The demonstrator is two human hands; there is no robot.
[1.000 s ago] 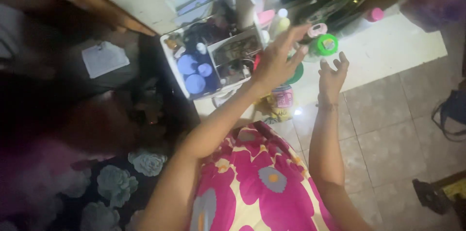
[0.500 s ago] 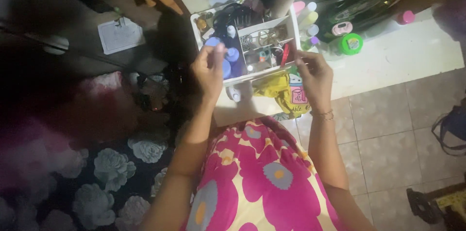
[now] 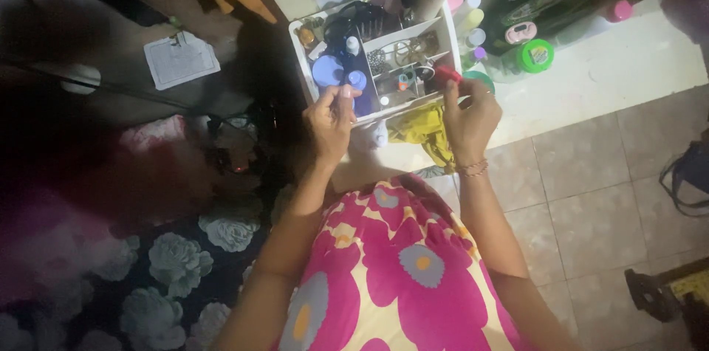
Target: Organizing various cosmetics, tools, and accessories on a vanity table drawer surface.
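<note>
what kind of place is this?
Probably a home dressing or vanity corner: a white organiser tray packed with small jars and trinkets, bottles along a low white ledge, tiled floor. Both hands work at the tray's front.

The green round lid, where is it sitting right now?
In the head view the green round lid sits upper right on the white shelf, beyond the right hand, beside a pink-rimmed jar.

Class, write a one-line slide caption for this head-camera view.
Both hands, left and right, reach into a white organiser; right holds a red item.

The small items in the white organizer box (image 3: 303,33) are too dim and blurred to identify; its twelve o'clock end is cut off.
</note>
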